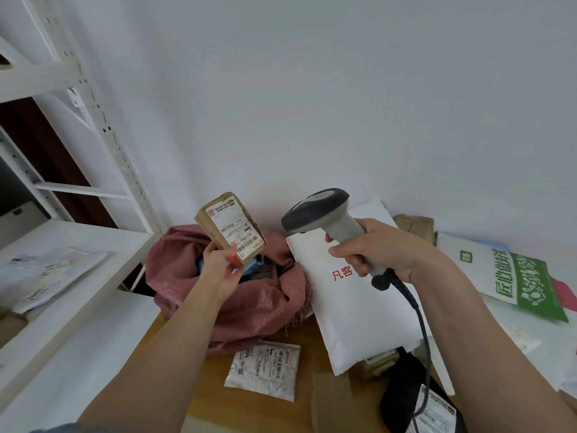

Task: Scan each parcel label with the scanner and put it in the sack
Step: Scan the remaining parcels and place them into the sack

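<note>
My left hand grips a small brown cardboard parcel by its lower end, label side facing me, above the open sack. A red scanner spot glows on my thumb at the label's lower corner. My right hand holds the grey handheld scanner by its handle, head pointing left toward the parcel, its black cable trailing down to the right. The reddish woven sack sits open on the wooden table with several parcels inside.
A large white mailer with red characters leans right of the sack. A small white labelled pouch lies in front of it. A green-and-white bag, brown boxes and a black parcel lie at right. White shelving stands left.
</note>
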`<state>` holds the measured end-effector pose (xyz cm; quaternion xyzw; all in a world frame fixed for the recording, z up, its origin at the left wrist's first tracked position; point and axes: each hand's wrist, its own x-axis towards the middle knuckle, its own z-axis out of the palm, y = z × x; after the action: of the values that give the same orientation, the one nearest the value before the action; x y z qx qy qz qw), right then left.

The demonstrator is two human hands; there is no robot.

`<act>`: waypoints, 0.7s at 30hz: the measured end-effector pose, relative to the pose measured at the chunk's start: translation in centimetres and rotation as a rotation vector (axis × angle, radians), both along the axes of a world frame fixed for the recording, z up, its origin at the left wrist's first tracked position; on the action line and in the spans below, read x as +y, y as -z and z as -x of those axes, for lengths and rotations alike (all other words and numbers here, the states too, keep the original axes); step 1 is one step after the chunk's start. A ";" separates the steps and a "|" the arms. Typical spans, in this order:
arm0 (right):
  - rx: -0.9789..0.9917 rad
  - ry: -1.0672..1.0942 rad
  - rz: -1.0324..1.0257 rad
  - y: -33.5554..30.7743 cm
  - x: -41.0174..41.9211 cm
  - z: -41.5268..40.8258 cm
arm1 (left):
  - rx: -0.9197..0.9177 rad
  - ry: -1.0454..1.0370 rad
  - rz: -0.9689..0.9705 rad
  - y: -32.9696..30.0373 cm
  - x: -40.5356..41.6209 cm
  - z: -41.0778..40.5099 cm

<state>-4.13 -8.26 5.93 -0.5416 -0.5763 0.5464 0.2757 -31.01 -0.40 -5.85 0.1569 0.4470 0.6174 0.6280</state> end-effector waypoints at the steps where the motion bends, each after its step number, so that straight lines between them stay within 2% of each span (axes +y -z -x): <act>1: 0.006 -0.007 0.009 0.1 0.2 0.3 | 0.002 -0.010 0.010 0.2 0.1 0.4; 7: 0.058 -0.012 0.035 1.1 1.6 2.7 | 0.043 -0.036 0.073 0.8 0.7 3.4; 9: 0.072 0.015 0.015 1.4 2.2 3.5 | 0.124 -0.044 0.123 1.2 1.4 4.9; 15: 0.082 0.091 0.032 3.0 3.8 5.4 | 0.439 -0.106 0.438 2.7 3.7 8.2; 17: 0.066 0.103 0.044 3.7 4.1 5.5 | 0.500 -0.045 0.454 3.7 4.7 8.3; 21: 0.049 0.123 0.070 5.0 4.5 4.9 | 0.488 0.089 0.469 5.6 6.9 7.7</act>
<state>-9.05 -3.72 0.92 -0.5719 -0.5157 0.5611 0.3036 -38.69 6.48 -11.47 0.1705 0.7066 0.4139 0.5480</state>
